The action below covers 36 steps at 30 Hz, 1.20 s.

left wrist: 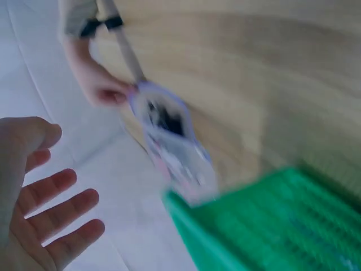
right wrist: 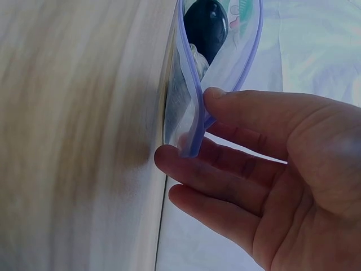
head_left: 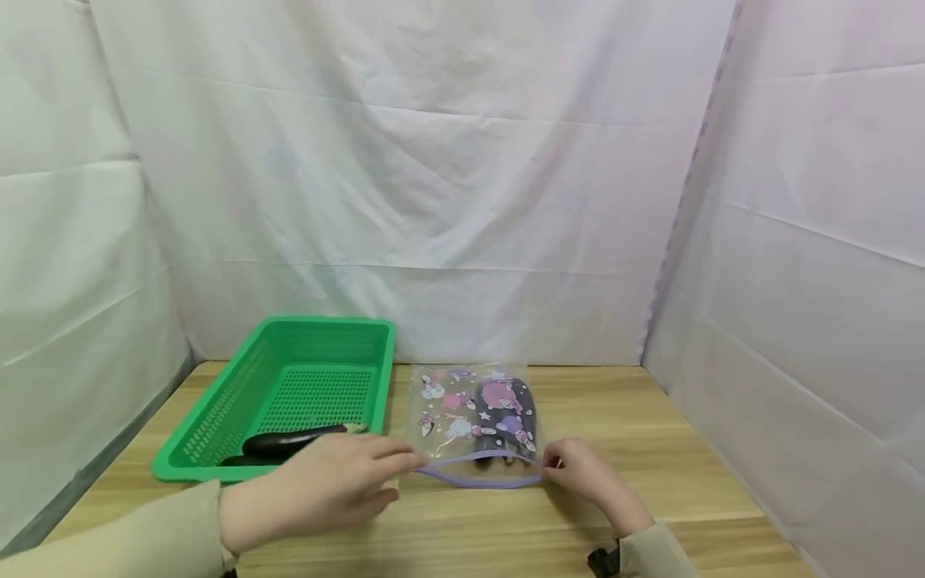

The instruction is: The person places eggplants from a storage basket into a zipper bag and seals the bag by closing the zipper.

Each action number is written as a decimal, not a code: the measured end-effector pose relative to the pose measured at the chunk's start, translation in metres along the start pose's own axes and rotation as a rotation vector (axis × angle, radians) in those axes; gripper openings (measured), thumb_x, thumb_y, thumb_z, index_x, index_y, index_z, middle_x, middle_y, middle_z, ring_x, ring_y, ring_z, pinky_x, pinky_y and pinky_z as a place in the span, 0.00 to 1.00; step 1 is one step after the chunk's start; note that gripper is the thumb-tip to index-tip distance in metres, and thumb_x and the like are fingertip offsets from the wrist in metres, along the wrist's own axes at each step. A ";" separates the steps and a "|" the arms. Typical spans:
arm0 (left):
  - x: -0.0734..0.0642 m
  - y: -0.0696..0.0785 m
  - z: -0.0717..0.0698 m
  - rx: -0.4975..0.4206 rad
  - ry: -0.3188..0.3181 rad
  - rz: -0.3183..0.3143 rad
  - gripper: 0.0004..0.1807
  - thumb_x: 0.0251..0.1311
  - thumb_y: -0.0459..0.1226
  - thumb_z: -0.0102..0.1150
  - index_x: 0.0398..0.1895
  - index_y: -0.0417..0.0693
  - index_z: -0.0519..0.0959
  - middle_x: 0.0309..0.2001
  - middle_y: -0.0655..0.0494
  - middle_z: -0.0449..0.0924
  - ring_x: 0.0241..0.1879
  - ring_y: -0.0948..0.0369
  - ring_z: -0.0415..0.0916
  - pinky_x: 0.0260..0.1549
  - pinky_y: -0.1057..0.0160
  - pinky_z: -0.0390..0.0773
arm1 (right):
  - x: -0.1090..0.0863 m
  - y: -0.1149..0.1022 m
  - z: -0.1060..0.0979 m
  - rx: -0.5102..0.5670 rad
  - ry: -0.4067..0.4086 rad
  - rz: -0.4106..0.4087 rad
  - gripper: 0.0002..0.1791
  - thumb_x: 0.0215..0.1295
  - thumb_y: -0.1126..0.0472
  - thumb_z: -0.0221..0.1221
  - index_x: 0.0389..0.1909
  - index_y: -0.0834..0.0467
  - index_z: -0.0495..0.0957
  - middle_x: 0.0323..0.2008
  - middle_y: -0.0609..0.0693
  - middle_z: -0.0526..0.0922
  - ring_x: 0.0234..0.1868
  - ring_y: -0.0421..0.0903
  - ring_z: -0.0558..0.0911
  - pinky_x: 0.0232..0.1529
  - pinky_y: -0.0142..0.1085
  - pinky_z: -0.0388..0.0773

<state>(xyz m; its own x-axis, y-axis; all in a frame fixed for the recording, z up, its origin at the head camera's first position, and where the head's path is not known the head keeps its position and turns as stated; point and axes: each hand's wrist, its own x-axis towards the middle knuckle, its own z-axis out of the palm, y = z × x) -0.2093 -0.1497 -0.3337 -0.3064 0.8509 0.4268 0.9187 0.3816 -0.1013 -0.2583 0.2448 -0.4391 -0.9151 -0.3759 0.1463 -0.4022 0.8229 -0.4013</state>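
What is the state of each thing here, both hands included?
Plastic bag: lying on the table, mouth open, dark contents visible.
Green basket: upright, holding eggplants.
Eggplants: lying down, partly hidden.
Left hand: holding nothing, fingers spread.
Right hand: pinching one end of the bag's mouth.

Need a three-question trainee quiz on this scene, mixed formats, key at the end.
1. True or false: the mouth of the clear plastic bag with cartoon prints is sealed shut.
2. Fill in: outside the bag, the long, glossy dark eggplants lie in the ____.
3. Multiple choice: what does the right hand pinch? A) an eggplant; B) the bag's purple mouth strip; C) a beige sleeve cuff.

Key:
1. False; the mouth gapes, with dark contents showing inside.
2. Green perforated plastic basket.
3. B; thumb and fingers grip one end of the strip.
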 end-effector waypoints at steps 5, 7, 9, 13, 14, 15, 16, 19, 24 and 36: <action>-0.017 -0.032 -0.013 -0.033 -0.031 -0.091 0.27 0.58 0.40 0.66 0.62 0.55 0.75 0.53 0.63 0.78 0.44 0.67 0.79 0.34 0.64 0.80 | -0.001 0.000 0.001 0.010 0.000 0.010 0.09 0.53 0.68 0.66 0.21 0.52 0.78 0.23 0.40 0.78 0.25 0.35 0.73 0.27 0.32 0.73; -0.025 -0.048 -0.015 -0.033 -0.048 -0.138 0.27 0.60 0.41 0.65 0.63 0.56 0.74 0.54 0.63 0.77 0.43 0.67 0.79 0.33 0.64 0.80 | -0.001 -0.001 0.001 0.007 -0.001 0.012 0.09 0.54 0.68 0.65 0.21 0.52 0.78 0.23 0.40 0.78 0.25 0.35 0.73 0.27 0.32 0.73; -0.033 -0.064 -0.016 -0.026 -0.094 -0.210 0.27 0.62 0.44 0.63 0.66 0.58 0.72 0.57 0.62 0.75 0.45 0.66 0.79 0.35 0.62 0.80 | -0.001 -0.001 0.001 0.007 -0.003 0.014 0.09 0.54 0.68 0.65 0.21 0.53 0.78 0.23 0.40 0.78 0.25 0.35 0.73 0.28 0.32 0.73; -0.049 -0.095 -0.020 -0.071 -0.296 -0.408 0.34 0.64 0.55 0.57 0.72 0.60 0.65 0.63 0.52 0.70 0.53 0.54 0.77 0.43 0.51 0.79 | -0.001 -0.002 0.000 0.008 -0.006 0.018 0.09 0.54 0.68 0.66 0.21 0.53 0.78 0.23 0.40 0.78 0.25 0.36 0.73 0.28 0.32 0.73; -0.054 -0.103 -0.021 -0.093 -0.354 -0.458 0.36 0.63 0.57 0.57 0.72 0.59 0.63 0.64 0.48 0.69 0.54 0.51 0.76 0.44 0.49 0.78 | -0.001 -0.002 0.000 0.009 -0.008 0.017 0.09 0.53 0.68 0.66 0.21 0.53 0.78 0.23 0.40 0.78 0.25 0.36 0.73 0.27 0.32 0.73; -0.058 -0.110 -0.022 -0.117 -0.406 -0.507 0.38 0.62 0.58 0.57 0.73 0.58 0.63 0.64 0.44 0.68 0.54 0.48 0.75 0.45 0.47 0.77 | -0.001 -0.002 0.000 0.010 -0.009 0.017 0.09 0.53 0.68 0.66 0.21 0.53 0.78 0.23 0.40 0.78 0.25 0.35 0.73 0.27 0.32 0.73; -0.062 -0.116 -0.023 -0.142 -0.447 -0.546 0.39 0.61 0.58 0.58 0.73 0.56 0.63 0.64 0.40 0.67 0.55 0.45 0.74 0.45 0.45 0.76 | -0.001 -0.002 0.000 0.010 -0.008 0.014 0.09 0.53 0.68 0.66 0.21 0.53 0.78 0.23 0.40 0.78 0.25 0.35 0.73 0.27 0.32 0.73; -0.071 -0.134 -0.020 -0.174 -0.522 -0.612 0.40 0.57 0.57 0.62 0.70 0.50 0.66 0.63 0.33 0.67 0.57 0.38 0.70 0.47 0.39 0.73 | 0.000 -0.002 0.001 0.012 -0.005 0.011 0.09 0.53 0.69 0.66 0.21 0.53 0.78 0.23 0.40 0.78 0.25 0.35 0.73 0.27 0.32 0.73; -0.079 -0.151 -0.009 -0.291 -0.640 -0.686 0.39 0.54 0.47 0.69 0.68 0.44 0.68 0.62 0.31 0.67 0.61 0.32 0.62 0.50 0.34 0.67 | -0.002 -0.003 0.002 0.016 -0.010 0.009 0.09 0.53 0.68 0.66 0.21 0.53 0.78 0.23 0.40 0.78 0.25 0.35 0.73 0.27 0.32 0.73; -0.066 -0.152 0.004 -0.338 -0.820 -0.713 0.30 0.51 0.38 0.71 0.60 0.44 0.76 0.58 0.42 0.73 0.52 0.40 0.73 0.44 0.38 0.72 | 0.000 -0.002 0.002 0.030 -0.022 0.028 0.07 0.54 0.69 0.66 0.22 0.55 0.79 0.24 0.41 0.79 0.26 0.37 0.74 0.28 0.33 0.74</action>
<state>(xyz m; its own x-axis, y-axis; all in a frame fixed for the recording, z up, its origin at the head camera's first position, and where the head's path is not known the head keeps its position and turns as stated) -0.3299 -0.2625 -0.3495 -0.7425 0.5058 -0.4391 0.4514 0.8622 0.2298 -0.2571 0.2421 -0.4398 -0.9248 -0.3628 0.1146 -0.3753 0.8202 -0.4318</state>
